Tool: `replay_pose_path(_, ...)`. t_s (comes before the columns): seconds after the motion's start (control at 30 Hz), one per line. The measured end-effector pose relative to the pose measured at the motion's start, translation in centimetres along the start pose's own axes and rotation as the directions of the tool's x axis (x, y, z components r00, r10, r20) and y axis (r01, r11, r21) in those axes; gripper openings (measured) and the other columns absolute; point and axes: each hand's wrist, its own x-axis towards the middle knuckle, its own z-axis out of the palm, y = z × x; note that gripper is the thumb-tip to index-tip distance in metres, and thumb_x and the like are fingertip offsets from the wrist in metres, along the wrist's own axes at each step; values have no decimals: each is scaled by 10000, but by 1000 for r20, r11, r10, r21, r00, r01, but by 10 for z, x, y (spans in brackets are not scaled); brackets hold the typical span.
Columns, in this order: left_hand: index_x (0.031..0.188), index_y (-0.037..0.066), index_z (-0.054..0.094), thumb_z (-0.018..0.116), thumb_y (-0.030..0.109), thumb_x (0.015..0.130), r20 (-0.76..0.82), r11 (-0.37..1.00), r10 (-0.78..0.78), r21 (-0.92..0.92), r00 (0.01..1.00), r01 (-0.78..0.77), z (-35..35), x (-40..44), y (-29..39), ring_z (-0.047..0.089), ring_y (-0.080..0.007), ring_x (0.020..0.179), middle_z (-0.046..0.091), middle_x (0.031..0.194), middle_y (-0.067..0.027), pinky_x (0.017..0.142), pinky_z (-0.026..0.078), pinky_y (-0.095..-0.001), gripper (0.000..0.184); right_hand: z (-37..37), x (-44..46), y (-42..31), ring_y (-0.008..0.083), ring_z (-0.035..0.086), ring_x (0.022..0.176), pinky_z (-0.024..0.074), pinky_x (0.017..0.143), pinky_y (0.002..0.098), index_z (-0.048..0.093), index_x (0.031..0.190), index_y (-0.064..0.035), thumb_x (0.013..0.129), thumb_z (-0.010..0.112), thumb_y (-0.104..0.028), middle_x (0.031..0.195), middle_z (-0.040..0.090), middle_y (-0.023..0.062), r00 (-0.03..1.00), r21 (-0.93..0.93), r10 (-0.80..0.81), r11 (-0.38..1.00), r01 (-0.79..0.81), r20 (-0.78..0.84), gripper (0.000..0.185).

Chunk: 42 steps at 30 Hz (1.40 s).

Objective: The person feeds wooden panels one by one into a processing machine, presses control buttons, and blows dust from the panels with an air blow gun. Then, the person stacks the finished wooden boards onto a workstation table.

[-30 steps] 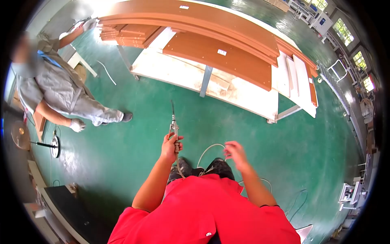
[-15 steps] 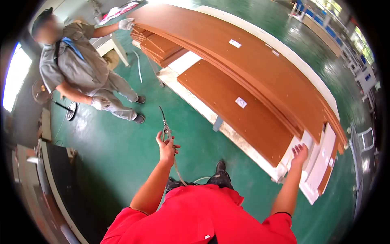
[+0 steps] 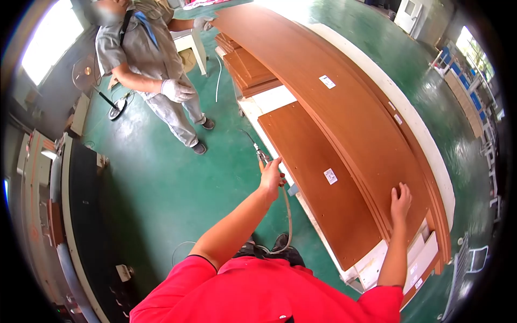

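Note:
My left hand (image 3: 272,176) is closed around an air blow gun (image 3: 262,156) with a thin nozzle and a trailing hose (image 3: 290,215). It is beside the near long edge of a lower brown panel (image 3: 307,161), which bears a white label. My right hand (image 3: 400,203) is over the near end of a long brown top panel (image 3: 344,116), fingers apart; whether it presses on the surface is unclear. At the far end, a co-worker's gloved hand (image 3: 203,23) is at that panel's corner. More long brown panels (image 3: 414,145) lie under it, partly showing along the right.
A co-worker (image 3: 153,54) in grey stands at the far left of the table (image 3: 301,200). Shorter brown panels (image 3: 247,67) are stacked at the far end, with white boards (image 3: 420,258) at the near end. A black-sided machine (image 3: 89,215) is on the left, a fan (image 3: 85,72) behind.
My right hand has moved from the white boards onto the top panel's near end. That panel has shifted left, uncovering more of those beneath. My left hand with the blow gun is nearer the table.

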Motion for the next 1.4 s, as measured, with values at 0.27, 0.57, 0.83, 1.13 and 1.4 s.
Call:
replay_pose_path(0.27,1165,85,601,614,420,939,81,1000,17,-4,997,-17,-1,10,-19,519,-186,801,478,1021,-36,622,455,-347,404,-12,-23,-25,356,367,1381,303,1134,476,513,1389,-79,956,601,-287,1498,420,160,999,35,42,999,-42,4,489)
replay_pose_path(0.57,1001,134,585,586,321,954,114,998,-16,-62,993,23,-65,-33,-24,448,-128,671,491,862,-3,538,358,-246,193,-12,-71,-19,391,469,1273,368,1069,480,592,1279,-56,863,704,-387,1385,526,201,931,197,285,950,-243,-226,544)
replay_pose_path(0.83,970,138,562,525,346,981,-53,996,-86,-44,995,84,-83,-69,-47,494,-136,717,488,876,2,567,400,-260,212,-41,-146,-23,267,572,1033,484,881,383,622,1095,-33,823,701,-116,1118,600,117,797,703,602,587,-401,-48,295)
replay_pose_path(1.13,934,148,561,530,350,962,-7,993,-111,-31,994,110,-78,-72,-75,496,-142,673,511,831,-11,550,389,-265,206,-22,-133,38,213,582,971,496,858,325,577,1219,-10,855,701,-213,1129,583,119,707,621,704,584,-522,-68,435)
replay_pose_path(1.4,982,118,596,592,295,919,-99,986,-45,-163,994,29,-119,-56,-86,496,-166,643,523,833,-39,525,400,-304,189,-7,-113,-91,182,539,1001,454,900,318,590,1156,-43,876,664,-125,1098,568,91,892,871,432,377,-316,137,301)
